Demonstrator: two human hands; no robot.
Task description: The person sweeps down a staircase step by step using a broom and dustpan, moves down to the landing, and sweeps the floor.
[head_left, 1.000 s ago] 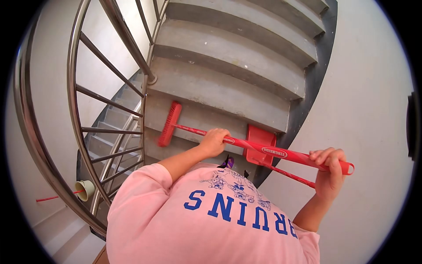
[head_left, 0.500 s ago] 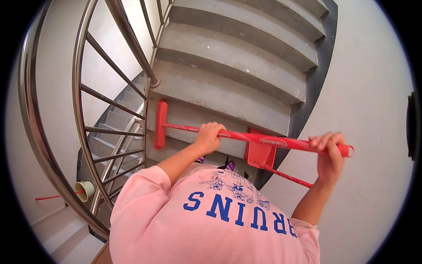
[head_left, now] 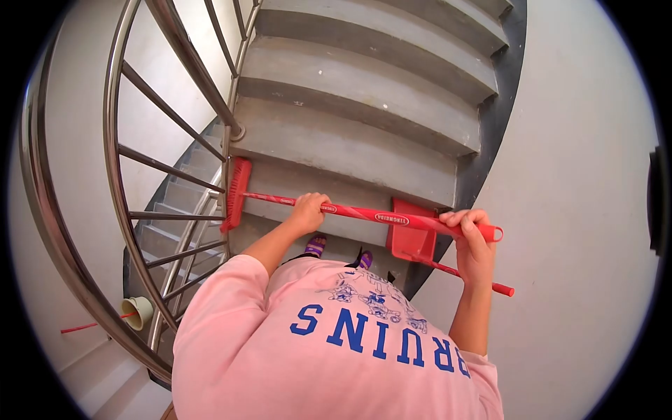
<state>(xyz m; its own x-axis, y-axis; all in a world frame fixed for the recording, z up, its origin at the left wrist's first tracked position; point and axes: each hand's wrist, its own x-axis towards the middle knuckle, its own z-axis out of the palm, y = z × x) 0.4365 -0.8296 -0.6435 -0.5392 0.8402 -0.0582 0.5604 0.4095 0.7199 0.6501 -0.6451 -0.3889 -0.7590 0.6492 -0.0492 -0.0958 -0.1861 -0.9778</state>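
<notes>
A red broom lies across my front, its handle running from the railing side to the wall side. My left hand wraps the handle nearer the brush, and my right hand grips it close to its end. The bristle head is on the step at the left, right beside the railing posts. Behind the handle, by the wall, a red dustpan rests on the stair; the broom handle hides part of it. Its own red handle passes behind my right wrist.
Grey concrete stairs rise ahead. A metal railing borders them at left, with lower steps beyond. A pale bucket with a red stick is below. The wall is at right; my feet stand on the stair.
Both hands and the broom have moved left, bringing the brush head against the railing side. The brush has tilted, and more of the dustpan's handle now shows.
</notes>
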